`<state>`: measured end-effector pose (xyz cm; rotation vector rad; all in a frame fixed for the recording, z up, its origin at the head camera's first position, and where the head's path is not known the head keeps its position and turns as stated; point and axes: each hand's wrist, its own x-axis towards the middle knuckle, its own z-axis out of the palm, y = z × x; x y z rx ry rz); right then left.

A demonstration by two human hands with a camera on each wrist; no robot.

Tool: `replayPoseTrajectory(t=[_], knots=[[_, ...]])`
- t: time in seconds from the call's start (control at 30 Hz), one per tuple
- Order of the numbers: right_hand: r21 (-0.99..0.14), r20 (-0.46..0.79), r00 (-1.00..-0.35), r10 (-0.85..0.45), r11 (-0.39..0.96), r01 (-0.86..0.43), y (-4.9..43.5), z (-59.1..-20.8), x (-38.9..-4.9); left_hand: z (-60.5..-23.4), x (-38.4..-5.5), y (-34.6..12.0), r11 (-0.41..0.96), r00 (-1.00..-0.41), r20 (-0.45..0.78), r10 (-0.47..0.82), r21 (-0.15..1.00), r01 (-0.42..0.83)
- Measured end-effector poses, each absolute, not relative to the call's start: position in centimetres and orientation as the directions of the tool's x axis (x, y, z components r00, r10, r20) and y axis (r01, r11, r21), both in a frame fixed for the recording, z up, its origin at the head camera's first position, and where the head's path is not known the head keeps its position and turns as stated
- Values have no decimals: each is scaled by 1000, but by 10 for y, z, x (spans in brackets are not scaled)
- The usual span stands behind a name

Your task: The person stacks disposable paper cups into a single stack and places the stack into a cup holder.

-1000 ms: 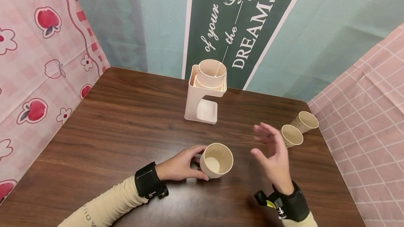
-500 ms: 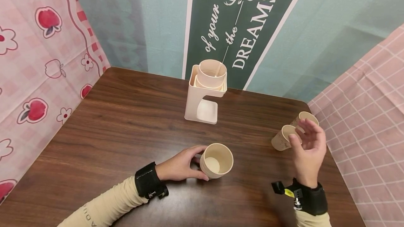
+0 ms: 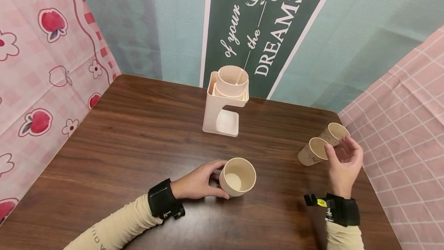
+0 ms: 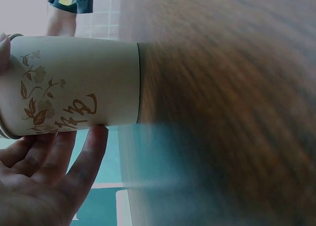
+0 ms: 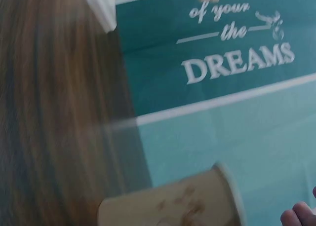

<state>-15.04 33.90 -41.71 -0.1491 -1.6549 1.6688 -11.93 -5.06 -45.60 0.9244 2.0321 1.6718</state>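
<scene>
My left hand (image 3: 201, 182) grips a beige paper cup (image 3: 239, 176) by its side, thumb near and fingers at the far side. In the left wrist view, a brown floral print and lettering show on that cup (image 4: 74, 83), which stands upright on the wooden table. My right hand (image 3: 345, 165) hovers at the right with fingers spread in a loose curve and nothing in its grasp. Its thumb overlaps the rim of a nearer paper cup (image 3: 310, 154), with a farther paper cup (image 3: 334, 133) just behind. The right wrist view shows the fingers (image 5: 298, 216) apart from a printed cup (image 5: 173, 206).
A cream-coloured stand (image 3: 212, 115), like a small drip coffee maker, is at the back middle of the table (image 3: 138, 134). A round container (image 3: 233, 82) with a thin stick inside sits on top of it. Fabric curtains hang around the table's back and sides.
My right hand has moved right, from the table's middle-right to beside the two cups, and slightly back toward me lately. The left hand and its cup have stayed still.
</scene>
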Motion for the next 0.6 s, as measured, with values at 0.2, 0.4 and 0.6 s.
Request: replayPoseTrajectory(t=[0.2,0.4,0.6], knots=[[-944,329,-749,575,184,-273,353,-436,-157,-457,-119,-51,101,-731,118,672,963,249],[-974,208,-819,534,194,-121,360,-450,-159,-456,-119,-51,98,-732,122,670,963,250],[-979,155,-843,515,196,-60,360,-458,-162,-456,-119,-51,89,-729,132,672,962,257]])
